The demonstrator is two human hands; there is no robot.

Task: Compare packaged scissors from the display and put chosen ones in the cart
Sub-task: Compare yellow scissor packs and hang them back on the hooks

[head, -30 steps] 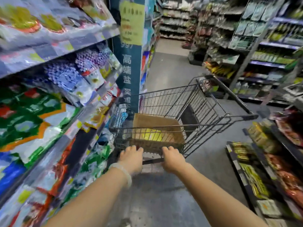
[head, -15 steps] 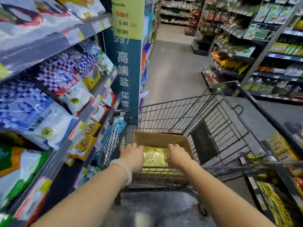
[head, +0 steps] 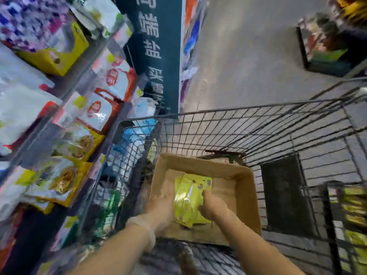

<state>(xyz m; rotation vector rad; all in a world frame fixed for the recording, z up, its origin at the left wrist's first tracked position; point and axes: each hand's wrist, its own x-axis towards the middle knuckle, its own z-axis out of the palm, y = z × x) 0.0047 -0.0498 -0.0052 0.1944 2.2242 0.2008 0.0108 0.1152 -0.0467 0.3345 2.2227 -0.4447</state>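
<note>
A wire shopping cart (head: 258, 126) stands in front of me in the aisle. In it lies an open cardboard box (head: 244, 175) holding yellow-green packaged scissors (head: 190, 199), stacked flat. Both my hands are down inside the box. My left hand (head: 160, 207), with a pale band on its wrist, holds the left edge of the packs. My right hand (head: 212, 205) holds their right edge, its fingers curled onto them. Motion blur hides the fingertips.
Close on my left, a shelf rack (head: 75, 108) full of bagged goods runs along the cart. A dark teal sign pillar (head: 158, 56) stands just beyond the cart's front left corner. Another display rack (head: 349, 225) sits at the right, with grey aisle floor (head: 248, 56) ahead.
Both hands left the cart handle and reached forward into the cardboard box, taking hold of the yellow-green packs. My view tipped downward and closer to the cart.
</note>
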